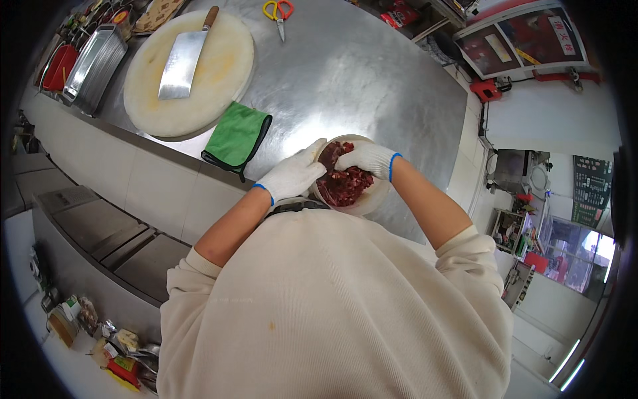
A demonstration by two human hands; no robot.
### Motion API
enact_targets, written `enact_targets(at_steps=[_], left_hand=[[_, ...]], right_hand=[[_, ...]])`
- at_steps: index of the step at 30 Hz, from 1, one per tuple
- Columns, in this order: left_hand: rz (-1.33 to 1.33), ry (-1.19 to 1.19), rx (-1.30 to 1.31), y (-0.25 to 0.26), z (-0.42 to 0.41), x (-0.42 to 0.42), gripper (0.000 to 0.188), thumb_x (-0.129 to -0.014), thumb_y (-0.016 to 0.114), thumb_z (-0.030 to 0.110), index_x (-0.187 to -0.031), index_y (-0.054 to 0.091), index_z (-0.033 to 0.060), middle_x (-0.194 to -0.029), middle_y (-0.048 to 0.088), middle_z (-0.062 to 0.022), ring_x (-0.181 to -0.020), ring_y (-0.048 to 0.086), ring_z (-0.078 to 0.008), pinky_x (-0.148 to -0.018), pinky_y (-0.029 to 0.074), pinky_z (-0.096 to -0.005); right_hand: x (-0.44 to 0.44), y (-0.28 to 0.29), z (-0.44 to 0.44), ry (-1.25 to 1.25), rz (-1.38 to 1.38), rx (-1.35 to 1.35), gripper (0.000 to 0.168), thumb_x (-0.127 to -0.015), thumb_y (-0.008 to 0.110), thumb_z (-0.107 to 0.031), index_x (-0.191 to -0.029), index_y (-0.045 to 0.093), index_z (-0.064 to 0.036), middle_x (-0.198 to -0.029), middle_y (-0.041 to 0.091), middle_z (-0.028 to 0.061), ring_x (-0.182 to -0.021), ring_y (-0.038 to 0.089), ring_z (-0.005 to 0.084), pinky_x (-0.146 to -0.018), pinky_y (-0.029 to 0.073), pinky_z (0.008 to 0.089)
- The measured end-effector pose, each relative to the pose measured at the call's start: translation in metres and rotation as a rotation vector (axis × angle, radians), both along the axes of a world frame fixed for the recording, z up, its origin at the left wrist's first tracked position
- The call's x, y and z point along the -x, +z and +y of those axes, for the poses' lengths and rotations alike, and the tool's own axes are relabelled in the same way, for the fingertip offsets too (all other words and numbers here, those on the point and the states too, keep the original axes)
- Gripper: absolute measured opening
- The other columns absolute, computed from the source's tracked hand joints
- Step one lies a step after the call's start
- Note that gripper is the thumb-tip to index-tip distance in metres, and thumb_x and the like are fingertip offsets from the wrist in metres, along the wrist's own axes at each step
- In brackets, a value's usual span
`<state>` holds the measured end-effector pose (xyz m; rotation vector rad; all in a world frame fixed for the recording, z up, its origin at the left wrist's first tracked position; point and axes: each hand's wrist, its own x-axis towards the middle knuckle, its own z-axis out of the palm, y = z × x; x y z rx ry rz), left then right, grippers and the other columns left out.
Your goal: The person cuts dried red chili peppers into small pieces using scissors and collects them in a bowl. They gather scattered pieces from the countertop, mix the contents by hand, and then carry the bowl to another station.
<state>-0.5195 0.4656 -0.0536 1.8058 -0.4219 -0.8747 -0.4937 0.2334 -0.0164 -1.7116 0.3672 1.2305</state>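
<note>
A round, pale bowl [380, 197] stands close against my body at the near edge of the steel table. Dark red raw meat [349, 187], in chopped-looking pieces, fills much of it. My left hand [295, 170], in a white knit glove with a blue cuff, grips the bowl's left rim. Over the bowl's right side reaches my right hand [368, 158], gloved the same way. Its fingers are down in the meat with some of it between them, and the fingertips are partly hidden.
On the steel table [344, 75] lie a folded green cloth [237, 134], a thick round chopping board [224, 65] bearing a cleaver [183, 65], and scissors [279, 17] with yellow and red handles. Stacked metal trays [97, 67] stand at the left edge; a steel counter [99, 234] is behind on the left.
</note>
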Motion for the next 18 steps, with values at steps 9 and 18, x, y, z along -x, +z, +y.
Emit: enact_targets(at_steps=[9,18], left_hand=[[0.131,0.079,-0.015,0.024,0.004,0.005,0.076,-0.099,0.048,0.023,-0.168,0.023,0.0062,-0.142,0.061,-0.0307,-0.131,0.061,-0.0416,-0.112,0.046,-0.0410],[-0.206,-0.051,0.076,-0.029,-0.009,0.004,0.037,-0.092,0.047,0.015,-0.128,0.053,0.0074,-0.106,0.071,-0.0297,-0.100,0.070,-0.0487,-0.091,0.054,-0.0547]], right_hand=[[0.009,0.041,0.001,0.536,-0.276,0.270,0.072,-0.086,0.074,-0.019,-0.154,0.053,-0.012,-0.146,0.061,0.0186,-0.133,0.059,0.0333,-0.113,0.048,0.0404],[-0.006,-0.073,0.017,0.911,-0.346,0.320,0.111,-0.057,0.094,-0.042,-0.153,0.050,-0.010,-0.153,0.052,0.0278,-0.141,0.052,0.0444,-0.117,0.046,0.0464]])
